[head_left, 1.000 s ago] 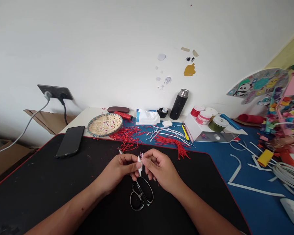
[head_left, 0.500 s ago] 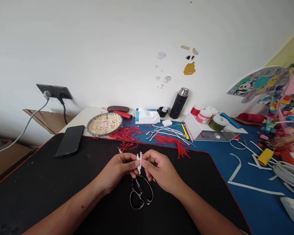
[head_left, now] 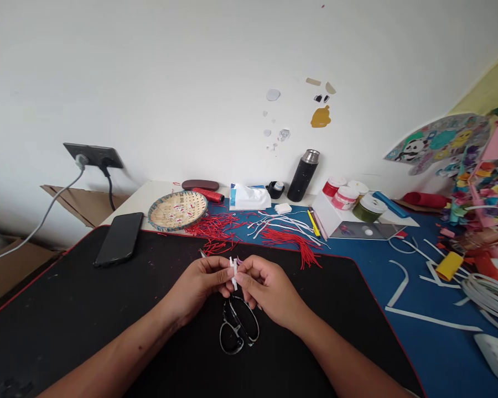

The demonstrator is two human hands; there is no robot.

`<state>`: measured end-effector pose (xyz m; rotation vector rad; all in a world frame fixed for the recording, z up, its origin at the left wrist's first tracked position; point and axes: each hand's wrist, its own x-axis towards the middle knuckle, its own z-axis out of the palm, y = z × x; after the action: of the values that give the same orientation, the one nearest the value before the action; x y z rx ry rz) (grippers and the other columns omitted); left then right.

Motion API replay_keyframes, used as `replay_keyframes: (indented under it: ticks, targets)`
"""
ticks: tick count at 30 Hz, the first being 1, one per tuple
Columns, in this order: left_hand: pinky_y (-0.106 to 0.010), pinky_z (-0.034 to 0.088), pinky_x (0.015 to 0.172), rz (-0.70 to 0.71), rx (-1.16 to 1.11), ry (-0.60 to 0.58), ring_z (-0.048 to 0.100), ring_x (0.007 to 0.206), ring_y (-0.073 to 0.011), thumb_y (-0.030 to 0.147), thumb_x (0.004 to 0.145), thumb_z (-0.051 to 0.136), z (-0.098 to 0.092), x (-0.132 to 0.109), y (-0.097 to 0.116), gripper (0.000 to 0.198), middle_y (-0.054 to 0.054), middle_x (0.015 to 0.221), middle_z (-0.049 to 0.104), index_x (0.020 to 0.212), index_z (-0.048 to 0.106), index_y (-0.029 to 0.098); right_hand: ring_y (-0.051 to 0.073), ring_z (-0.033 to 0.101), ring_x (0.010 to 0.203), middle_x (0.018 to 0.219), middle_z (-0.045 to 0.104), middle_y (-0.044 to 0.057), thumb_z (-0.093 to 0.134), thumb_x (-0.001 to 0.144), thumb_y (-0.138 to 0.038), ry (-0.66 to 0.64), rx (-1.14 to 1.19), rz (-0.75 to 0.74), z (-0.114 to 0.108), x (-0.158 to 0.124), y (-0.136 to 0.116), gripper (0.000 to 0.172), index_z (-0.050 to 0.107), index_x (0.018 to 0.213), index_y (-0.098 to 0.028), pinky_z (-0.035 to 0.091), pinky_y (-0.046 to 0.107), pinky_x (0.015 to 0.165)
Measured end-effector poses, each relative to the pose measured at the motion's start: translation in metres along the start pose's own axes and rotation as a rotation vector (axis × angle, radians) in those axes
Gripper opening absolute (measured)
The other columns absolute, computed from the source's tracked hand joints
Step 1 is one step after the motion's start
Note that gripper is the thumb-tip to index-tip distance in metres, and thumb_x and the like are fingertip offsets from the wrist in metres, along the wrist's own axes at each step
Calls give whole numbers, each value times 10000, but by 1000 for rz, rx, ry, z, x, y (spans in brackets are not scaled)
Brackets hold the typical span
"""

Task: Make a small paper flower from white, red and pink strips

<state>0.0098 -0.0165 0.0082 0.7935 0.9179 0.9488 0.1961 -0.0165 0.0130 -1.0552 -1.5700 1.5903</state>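
Observation:
A small folded white strip [head_left: 234,276], narrow and held upright, is pinched between the fingertips of both hands above the black mat. My left hand [head_left: 205,283] is closed on its left side, thumb on top. From the right, my right hand [head_left: 268,284] has its thumb and fingers closed at the strip's other edge. A thin purplish bit [head_left: 239,261] shows by the right fingertips; what it is I cannot tell. Below the hands lie scissors [head_left: 232,338] with dark handles, their blades mostly hidden behind the left hand.
On the black mat [head_left: 108,309] a phone [head_left: 119,239] lies left. Behind are a woven basket [head_left: 161,213], red cords [head_left: 216,228], white strips [head_left: 288,225], a yellow cutter [head_left: 314,223] and a black flask [head_left: 302,177]. Paint jars [head_left: 369,209] stand right, near coiled white strip [head_left: 492,296].
The white strip has shifted slightly up and left and turned a little. The right fingertips have slid slightly, and the purplish bit beside them shows more. The scissors stay put.

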Motion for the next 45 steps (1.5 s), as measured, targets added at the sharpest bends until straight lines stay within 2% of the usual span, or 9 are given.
replay_keyframes:
  ticks: [8, 14, 20, 26, 45]
  targets:
    - [-212, 481, 567, 55, -18, 15, 600, 587, -124, 305, 593, 977, 2, 1, -2, 284, -33, 641, 705, 711, 787, 130, 77, 446, 418, 530, 532, -78, 633, 940, -497, -24, 9, -3, 0, 0, -1, 309, 584, 899, -195, 331, 190, 422]
    - [-214, 477, 561, 89, -56, 29, 600, 588, -124, 271, 610, 967, 3, 1, -3, 251, -26, 643, 709, 734, 796, 137, 85, 459, 371, 486, 522, -95, 642, 923, -539, -20, 65, 15, 1, 2, 3, 349, 567, 906, -198, 334, 192, 403]
    - [-219, 481, 567, 114, -42, 41, 597, 588, -126, 294, 614, 968, 6, -1, -2, 262, -23, 641, 702, 728, 791, 137, 78, 433, 355, 461, 495, -107, 667, 894, -582, -20, 136, -2, 4, 4, 5, 401, 553, 888, -198, 325, 192, 397]
    - [-224, 482, 573, 142, -13, 25, 600, 595, -128, 329, 650, 955, 6, -1, -2, 263, -23, 655, 706, 732, 787, 143, 83, 463, 370, 471, 493, -105, 690, 867, -604, -32, 173, 51, 2, 5, 7, 429, 552, 879, -199, 320, 185, 388]
    - [-182, 495, 535, 88, -121, -22, 618, 543, -97, 320, 624, 987, 1, 0, -6, 291, -19, 618, 711, 731, 784, 140, 87, 489, 394, 483, 483, -106, 759, 826, -580, -85, 254, 104, -1, 3, 4, 434, 572, 864, -190, 322, 189, 395]
